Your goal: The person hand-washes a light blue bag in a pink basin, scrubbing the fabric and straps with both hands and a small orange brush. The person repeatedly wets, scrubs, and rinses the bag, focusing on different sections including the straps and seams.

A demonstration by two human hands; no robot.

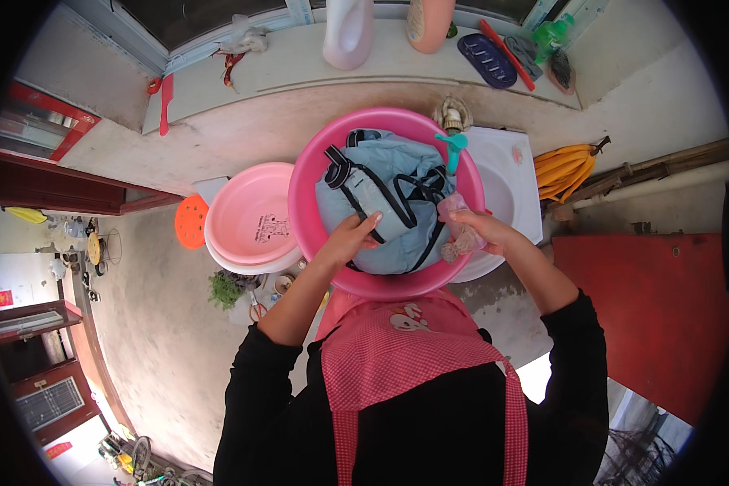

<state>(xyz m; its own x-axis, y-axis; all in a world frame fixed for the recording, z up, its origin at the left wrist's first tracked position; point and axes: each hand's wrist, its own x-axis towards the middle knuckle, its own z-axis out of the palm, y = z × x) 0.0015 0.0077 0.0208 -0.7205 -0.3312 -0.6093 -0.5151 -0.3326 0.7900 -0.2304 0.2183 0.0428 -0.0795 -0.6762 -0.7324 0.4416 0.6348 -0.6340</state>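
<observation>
A wet light-blue fabric bag (376, 255) with black straps fills much of a bright pink plastic basin (310, 231). My left hand (357, 238) grips the bag's pale front panel with black trim, thumb on top. In my right hand (483, 231) is a pinkish translucent pouch or bottle (452, 205), together with a beige mesh bundle (458, 246), held above the basin's right side. What the pouch contains cannot be told. A tap with a turquoise handle (454, 146) reaches over the basin's upper right rim.
Beneath the basin's right side lies a white washbasin (525, 182). Stacked light pink basins (219, 225) and an orange stool (190, 222) are at left. Two bottles, a dark blue soap dish (487, 59) and brushes line the sill. An orange cloth (562, 170) hangs at right.
</observation>
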